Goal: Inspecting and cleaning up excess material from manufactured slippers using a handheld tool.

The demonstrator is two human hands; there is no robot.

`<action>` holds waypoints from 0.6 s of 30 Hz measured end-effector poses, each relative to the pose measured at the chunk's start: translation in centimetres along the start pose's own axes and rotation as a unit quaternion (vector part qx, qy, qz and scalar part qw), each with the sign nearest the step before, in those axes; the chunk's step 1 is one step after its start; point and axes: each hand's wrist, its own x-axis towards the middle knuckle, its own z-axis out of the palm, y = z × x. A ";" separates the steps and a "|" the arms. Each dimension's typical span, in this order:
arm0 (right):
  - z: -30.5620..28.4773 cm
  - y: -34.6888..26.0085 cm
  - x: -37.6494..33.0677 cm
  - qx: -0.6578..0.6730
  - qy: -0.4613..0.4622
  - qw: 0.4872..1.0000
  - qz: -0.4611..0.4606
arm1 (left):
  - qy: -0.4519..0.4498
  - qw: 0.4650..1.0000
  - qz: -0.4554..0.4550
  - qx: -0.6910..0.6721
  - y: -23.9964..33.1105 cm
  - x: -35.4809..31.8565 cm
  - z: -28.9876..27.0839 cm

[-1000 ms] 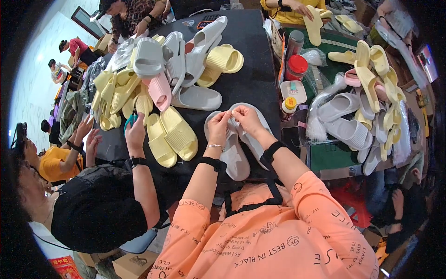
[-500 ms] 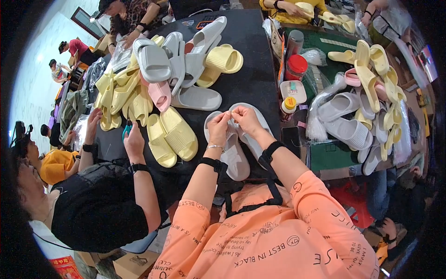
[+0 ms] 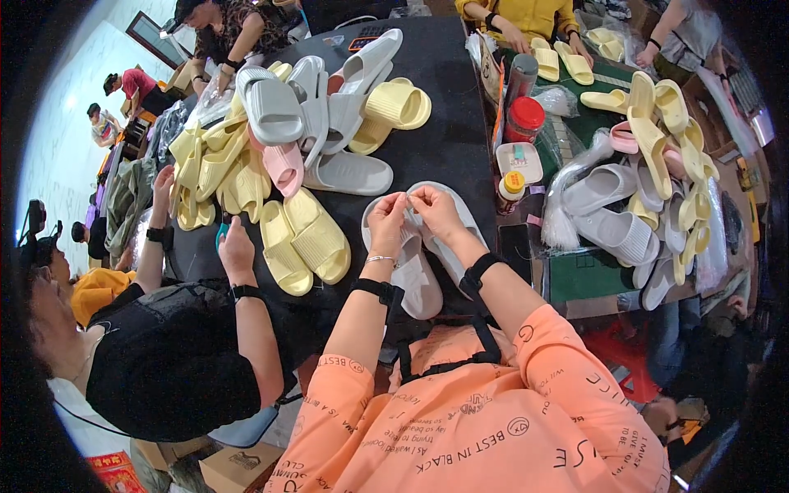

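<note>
A pair of grey slippers (image 3: 417,283) lies on the black table in front of me, toes pointing away at the top. Over their straps, my left hand (image 3: 386,226) and my right hand (image 3: 439,215) meet with thumbs and fingers pinched. Whatever sits between the fingertips is too small to make out. Just left of my left hand rests a pair of yellow slippers (image 3: 311,246). Beyond it, a heap of yellow, pink and grey slippers (image 3: 279,107) covers the table's far left part.
At my left a co-worker's hand (image 3: 238,251) holds teal-handled scissors (image 3: 222,235). To the right stand a red-lidded jar (image 3: 524,119), a white tub (image 3: 519,163) and a yellow-capped bottle (image 3: 512,184). Further right, more slippers (image 3: 616,234) and plastic wrap cover a green-topped table (image 3: 579,279).
My hands stay nearly in place, their fingertips shifting slightly. The co-worker at left raises the left hand a little. Across the table, a person in yellow has set yellow slippers down on the green surface.
</note>
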 end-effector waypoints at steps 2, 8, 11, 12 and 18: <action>-0.1 -0.4 -0.3 -0.019 -0.003 1.000 0.001 | 0.005 1.000 -0.004 0.003 0.1 -0.1 0.1; -0.1 0.3 -0.4 -0.057 -0.001 0.998 0.012 | -0.017 1.000 -0.013 -0.001 0.1 0.0 0.3; 0.3 0.6 -0.5 -0.003 -0.003 1.000 0.031 | -0.020 1.000 -0.011 -0.001 0.2 -0.1 0.4; 0.4 0.6 -0.5 0.055 -0.006 0.998 0.037 | -0.018 1.000 -0.007 0.001 0.3 -0.1 0.5; 0.3 0.0 -0.5 0.101 0.009 0.994 0.050 | -0.014 0.999 -0.028 -0.014 0.7 -0.3 0.9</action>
